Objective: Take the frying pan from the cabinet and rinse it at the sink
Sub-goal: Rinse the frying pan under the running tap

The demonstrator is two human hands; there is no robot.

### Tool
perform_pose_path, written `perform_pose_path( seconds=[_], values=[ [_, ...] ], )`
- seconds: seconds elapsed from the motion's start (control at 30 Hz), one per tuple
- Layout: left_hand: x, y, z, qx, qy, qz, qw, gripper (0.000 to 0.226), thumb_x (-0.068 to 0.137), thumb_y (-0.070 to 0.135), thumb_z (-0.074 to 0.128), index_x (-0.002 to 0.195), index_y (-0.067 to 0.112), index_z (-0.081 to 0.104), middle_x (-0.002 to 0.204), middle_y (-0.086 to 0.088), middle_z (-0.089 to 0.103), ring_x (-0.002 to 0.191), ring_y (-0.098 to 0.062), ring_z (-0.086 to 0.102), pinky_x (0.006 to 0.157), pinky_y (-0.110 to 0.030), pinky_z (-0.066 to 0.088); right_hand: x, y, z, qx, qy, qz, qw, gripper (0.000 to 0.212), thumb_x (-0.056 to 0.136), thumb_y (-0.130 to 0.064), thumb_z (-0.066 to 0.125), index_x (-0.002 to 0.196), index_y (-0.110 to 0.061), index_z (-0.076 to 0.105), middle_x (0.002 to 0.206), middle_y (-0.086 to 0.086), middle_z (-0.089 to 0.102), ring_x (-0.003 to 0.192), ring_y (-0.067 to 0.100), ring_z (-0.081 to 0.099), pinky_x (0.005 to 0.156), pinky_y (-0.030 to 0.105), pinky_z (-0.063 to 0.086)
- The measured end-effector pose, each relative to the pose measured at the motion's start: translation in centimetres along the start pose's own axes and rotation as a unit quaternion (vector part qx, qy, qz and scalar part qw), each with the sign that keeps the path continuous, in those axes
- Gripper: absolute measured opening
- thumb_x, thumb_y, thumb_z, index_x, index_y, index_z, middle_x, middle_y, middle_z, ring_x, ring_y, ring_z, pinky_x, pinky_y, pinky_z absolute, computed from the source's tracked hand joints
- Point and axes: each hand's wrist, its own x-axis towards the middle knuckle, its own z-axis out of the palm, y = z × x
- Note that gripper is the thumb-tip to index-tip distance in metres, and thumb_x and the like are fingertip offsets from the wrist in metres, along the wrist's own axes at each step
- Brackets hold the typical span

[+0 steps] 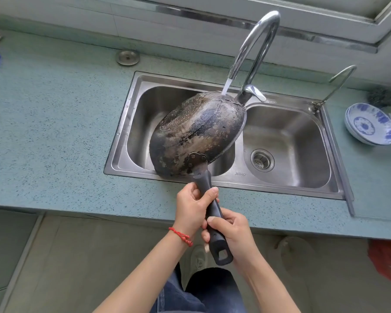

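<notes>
A dark, worn frying pan (196,134) is held tilted over the left basin of a steel double sink (287,188), its blackened underside facing me. Water runs from the tall chrome tap (255,48) onto the pan's far rim. My left hand (193,206) grips the black handle near the pan. My right hand (231,233) grips the same handle lower down, close to its hanging hole. The pan's inside is hidden.
A blue-green speckled counter (54,123) surrounds the sink. Stacked blue-and-white dishes (370,124) sit at the right, with a steel scourer behind them. A small second tap (334,84) stands at the sink's right corner. A round metal cap (127,57) lies behind the sink.
</notes>
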Motion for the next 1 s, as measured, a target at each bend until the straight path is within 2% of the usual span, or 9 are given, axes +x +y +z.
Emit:
perform_pose_path(
  seconds=[0.13,0.37,0.53,0.73,0.87,0.93,1.0],
  values=[
    [0.2,-0.2,0.8,-0.011,-0.018,-0.007,1.000,0.013,0.080,0.004,0.063,0.072,0.008,0.053,0.050,0.004,0.065,0.048,-0.009,0.060,0.046,-0.023,0.051,0.1,0.1,-1.0,-0.006,0.020,-0.001,1.000,0.026,0.083,0.009,0.047,0.064,-0.003,0.059,0.054,0.012,0.055,0.041,0.022,0.049,0.038,0.028,0.048],
    [1.0,-0.2,2.0,-0.018,-0.036,-0.015,0.999,0.010,0.081,0.003,0.061,0.075,0.005,0.054,0.050,0.004,0.064,0.050,-0.008,0.060,0.051,-0.021,0.052,0.6,-0.3,-1.8,-0.023,0.040,-0.002,0.999,0.023,0.083,0.008,0.047,0.065,-0.002,0.059,0.050,0.011,0.056,0.038,0.023,0.049,0.039,0.029,0.048],
    [1.7,-0.3,2.2,-0.018,-0.037,-0.025,0.999,0.010,0.081,0.006,0.062,0.075,0.006,0.055,0.052,0.004,0.065,0.050,-0.010,0.060,0.050,-0.026,0.049,1.5,-0.6,-2.1,-0.031,0.049,0.000,0.998,0.018,0.082,0.007,0.048,0.068,0.001,0.057,0.049,0.010,0.055,0.038,0.020,0.049,0.039,0.028,0.048],
    [2.7,-0.7,2.0,-0.018,-0.035,-0.037,0.999,0.010,0.080,0.010,0.065,0.077,0.009,0.056,0.055,0.004,0.067,0.050,-0.013,0.059,0.062,-0.032,0.045,2.5,-0.5,-2.5,-0.012,0.035,-0.002,0.999,0.013,0.077,0.000,0.054,0.066,-0.003,0.060,0.056,0.012,0.056,0.042,0.022,0.051,0.040,0.028,0.048],
    [3.3,-0.6,1.9,-0.082,-0.044,-0.056,0.994,0.009,0.077,0.005,0.066,0.080,0.009,0.058,0.058,0.002,0.069,0.059,-0.013,0.064,0.057,-0.028,0.054,3.1,-0.8,-2.6,0.009,0.015,-0.006,1.000,0.006,0.070,-0.005,0.055,0.067,-0.002,0.059,0.061,0.013,0.055,0.044,0.019,0.052,0.038,0.026,0.047],
    [3.7,-0.5,1.9,-0.144,-0.053,-0.073,0.986,0.010,0.076,0.002,0.066,0.081,0.005,0.059,0.060,0.000,0.069,0.063,-0.014,0.066,0.062,-0.023,0.055,3.4,-1.0,-2.6,0.014,0.008,-0.010,1.000,0.006,0.070,-0.004,0.054,0.067,-0.002,0.059,0.062,0.013,0.055,0.045,0.019,0.051,0.038,0.026,0.046],
    [4.0,-0.4,2.0,-0.193,-0.059,-0.088,0.975,0.012,0.074,0.004,0.067,0.083,0.001,0.059,0.065,-0.002,0.071,0.065,-0.016,0.067,0.065,-0.023,0.056,3.6,-1.1,-2.5,0.025,-0.004,-0.013,1.000,0.007,0.071,-0.004,0.054,0.073,0.001,0.057,0.063,0.011,0.055,0.046,0.019,0.050,0.038,0.026,0.046]
  ],
)
